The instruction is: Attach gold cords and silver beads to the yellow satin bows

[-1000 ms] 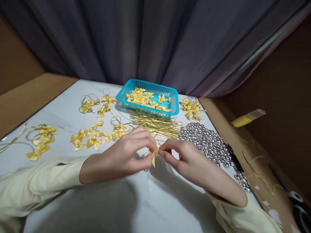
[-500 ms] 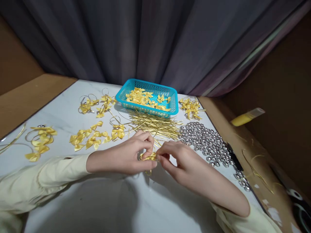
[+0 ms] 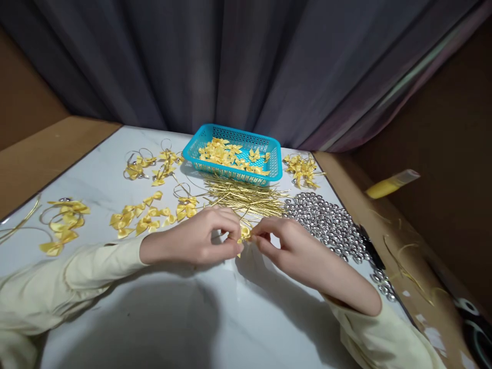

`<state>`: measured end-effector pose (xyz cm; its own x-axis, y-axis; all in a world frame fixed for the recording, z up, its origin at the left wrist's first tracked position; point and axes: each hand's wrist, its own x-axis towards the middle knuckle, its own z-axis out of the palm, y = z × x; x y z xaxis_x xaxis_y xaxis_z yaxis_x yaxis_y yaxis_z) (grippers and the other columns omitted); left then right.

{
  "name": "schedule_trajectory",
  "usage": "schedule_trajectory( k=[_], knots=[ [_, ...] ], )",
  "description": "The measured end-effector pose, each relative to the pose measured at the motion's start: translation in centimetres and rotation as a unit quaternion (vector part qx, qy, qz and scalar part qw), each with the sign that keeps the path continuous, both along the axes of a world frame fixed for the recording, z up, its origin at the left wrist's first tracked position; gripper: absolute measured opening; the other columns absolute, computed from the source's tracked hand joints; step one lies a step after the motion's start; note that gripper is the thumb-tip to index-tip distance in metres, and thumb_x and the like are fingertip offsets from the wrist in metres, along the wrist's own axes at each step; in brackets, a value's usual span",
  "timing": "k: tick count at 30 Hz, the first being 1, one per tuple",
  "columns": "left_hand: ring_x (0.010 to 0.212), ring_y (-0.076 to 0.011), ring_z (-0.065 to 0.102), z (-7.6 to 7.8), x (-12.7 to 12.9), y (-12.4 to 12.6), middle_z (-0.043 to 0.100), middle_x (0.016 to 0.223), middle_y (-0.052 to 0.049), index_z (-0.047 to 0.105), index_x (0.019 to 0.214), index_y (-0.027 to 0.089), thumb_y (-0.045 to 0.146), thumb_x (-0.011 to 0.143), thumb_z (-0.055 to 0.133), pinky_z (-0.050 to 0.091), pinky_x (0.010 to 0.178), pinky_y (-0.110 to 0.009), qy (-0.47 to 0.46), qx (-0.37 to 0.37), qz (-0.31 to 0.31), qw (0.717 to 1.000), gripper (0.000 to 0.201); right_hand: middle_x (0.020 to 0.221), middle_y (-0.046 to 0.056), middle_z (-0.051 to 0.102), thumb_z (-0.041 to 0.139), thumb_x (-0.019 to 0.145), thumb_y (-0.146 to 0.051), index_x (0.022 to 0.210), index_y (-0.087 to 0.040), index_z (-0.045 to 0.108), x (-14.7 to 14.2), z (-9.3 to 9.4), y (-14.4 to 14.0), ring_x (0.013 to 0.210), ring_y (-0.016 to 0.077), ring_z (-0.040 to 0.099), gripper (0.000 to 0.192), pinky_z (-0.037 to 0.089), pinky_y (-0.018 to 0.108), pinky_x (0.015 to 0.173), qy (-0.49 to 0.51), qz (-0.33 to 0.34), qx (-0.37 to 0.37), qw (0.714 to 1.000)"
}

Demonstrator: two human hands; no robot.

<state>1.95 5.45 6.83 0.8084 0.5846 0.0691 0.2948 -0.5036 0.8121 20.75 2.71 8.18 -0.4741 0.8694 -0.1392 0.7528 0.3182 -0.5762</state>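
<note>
A dark grey pleated curtain (image 3: 238, 66) fills the upper half of the frame. Below it, one white marble-patterned tabletop (image 3: 161, 318) runs from the middle to the lower edge, flanked by brown board on both sides.

One turquoise perforated plastic basket (image 3: 271, 166) sits at upper centre, with a heap of yellow ribbon pieces inside, too tangled to count. Just below the basket lies one loose sheaf of thin gold wire lengths (image 3: 249, 197), and to its right one wide patch of small silver round bells (image 3: 326, 223), far too many to count.

One pale yellow tube with a clear cap (image 3: 390, 185) lies on the brown board at the right.

Two hands meet at the centre of the frame, both in cream sleeves. The left hand (image 3: 196, 238) is curled, thumb and forefinger pinched on one small yellow satin ribbon bow (image 3: 243, 233). The right hand (image 3: 288, 246) pinches the same bow from the other side, so the bow sits between the two sets of fingertips, just above the tabletop.

Scattered yellow bows with gold loops (image 3: 146, 218) lie in about four clusters: far left, centre left, upper left by the basket, and one right of the basket (image 3: 303, 169).
</note>
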Motion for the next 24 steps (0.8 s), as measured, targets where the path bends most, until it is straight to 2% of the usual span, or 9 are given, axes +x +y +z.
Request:
schedule_trajectory(
  k=[3, 5, 7, 9, 12, 15, 20, 22, 24],
  knots=[
    [0.062, -0.0111, 0.045, -0.6, 0.3, -0.4, 0.048, 0.059, 0.003, 0.042, 0.055, 0.016, 0.024, 0.08, 0.052, 0.033, 0.071, -0.028, 0.056, 0.076, 0.029, 0.995, 0.028, 0.073, 0.003, 0.064, 0.046, 0.078, -0.009, 0.075, -0.013, 0.065, -0.2, 0.3, -0.3, 0.066, 0.0122, 0.054, 0.02, 0.037, 0.023, 0.061, 0.007, 0.009, -0.017, 1.0],
    [0.061, -0.0105, 0.045, -0.7, 0.3, -0.6, 0.047, 0.058, 0.004, 0.043, 0.056, 0.016, 0.024, 0.079, 0.053, 0.032, 0.071, -0.028, 0.068, 0.083, 0.035, 0.994, 0.027, 0.073, 0.003, 0.064, 0.046, 0.078, -0.009, 0.076, -0.013, 0.065, -0.2, 0.3, -0.3, 0.066, 0.0121, 0.053, 0.02, 0.037, 0.023, 0.061, 0.007, 0.014, -0.022, 1.0],
    [0.063, -0.0107, 0.046, -0.4, 0.2, -0.4, 0.051, 0.062, 0.003, 0.048, 0.06, 0.015, 0.022, 0.079, 0.053, 0.034, 0.068, -0.026, 0.048, 0.033, 0.021, 0.998, 0.021, 0.073, 0.003, 0.064, 0.046, 0.078, -0.009, 0.077, -0.013, 0.065, -0.1, 0.3, -0.3, 0.065, 0.012, 0.053, 0.02, 0.037, 0.024, 0.061, 0.006, 0.012, -0.019, 1.0],
    [0.068, -0.0115, 0.049, 0.3, 0.0, -0.1, 0.055, 0.072, 0.0, 0.053, 0.067, 0.015, 0.02, 0.08, 0.052, 0.036, 0.065, -0.024, 0.0, -0.065, 0.004, 0.998, 0.014, 0.073, 0.003, 0.064, 0.045, 0.078, -0.009, 0.078, -0.013, 0.066, 0.0, 0.3, -0.1, 0.065, 0.0121, 0.052, 0.021, 0.036, 0.024, 0.062, 0.001, 0.004, -0.014, 1.0],
    [0.074, -0.0123, 0.05, 1.1, -0.5, 0.4, 0.054, 0.079, -0.002, 0.054, 0.067, 0.014, 0.02, 0.081, 0.051, 0.038, 0.066, -0.024, -0.072, -0.208, 0.022, 0.975, 0.015, 0.071, 0.002, 0.063, 0.045, 0.079, -0.011, 0.078, -0.014, 0.066, 0.2, 0.2, 0.2, 0.062, 0.0115, 0.052, 0.022, 0.035, 0.023, 0.059, -0.002, -0.002, -0.035, 0.999],
    [0.07, -0.011, 0.048, 1.2, -0.7, 0.7, 0.051, 0.078, -0.002, 0.054, 0.063, 0.013, 0.019, 0.078, 0.053, 0.038, 0.062, -0.023, -0.11, -0.293, 0.03, 0.949, 0.017, 0.07, 0.001, 0.063, 0.045, 0.08, -0.013, 0.079, -0.015, 0.067, 0.2, 0.1, 0.2, 0.062, 0.0111, 0.052, 0.022, 0.034, 0.023, 0.058, 0.004, 0.001, -0.046, 0.999],
    [0.058, -0.0079, 0.045, 0.8, -0.7, 0.7, 0.049, 0.077, -0.001, 0.054, 0.059, 0.012, 0.019, 0.073, 0.051, 0.035, 0.05, -0.02, -0.161, -0.387, 0.052, 0.906, 0.016, 0.072, 0.003, 0.064, 0.045, 0.08, -0.012, 0.079, -0.014, 0.067, 0.4, -0.2, 0.2, 0.064, 0.0123, 0.053, 0.021, 0.034, 0.023, 0.06, -0.006, -0.003, -0.014, 1.0],
    [0.05, -0.0072, 0.043, 0.9, -0.6, 0.7, 0.05, 0.066, 0.0, 0.052, 0.059, 0.012, 0.021, 0.076, 0.05, 0.032, 0.045, -0.019, -0.121, -0.384, 0.042, 0.915, 0.019, 0.073, 0.003, 0.064, 0.045, 0.079, -0.012, 0.077, -0.014, 0.066, 0.5, -0.2, 0.2, 0.065, 0.0122, 0.053, 0.021, 0.034, 0.023, 0.06, -0.01, -0.008, -0.002, 1.0],
    [0.044, -0.006, 0.038, 1.1, -0.5, 0.6, 0.046, 0.054, 0.003, 0.051, 0.059, 0.013, 0.024, 0.078, 0.052, 0.027, 0.041, -0.018, -0.026, -0.335, 0.033, 0.941, 0.022, 0.072, 0.003, 0.064, 0.046, 0.079, -0.011, 0.076, -0.014, 0.066, 0.6, -0.2, 0.1, 0.065, 0.0119, 0.052, 0.02, 0.033, 0.023, 0.06, -0.013, -0.009, 0.011, 1.0]
  ],
)
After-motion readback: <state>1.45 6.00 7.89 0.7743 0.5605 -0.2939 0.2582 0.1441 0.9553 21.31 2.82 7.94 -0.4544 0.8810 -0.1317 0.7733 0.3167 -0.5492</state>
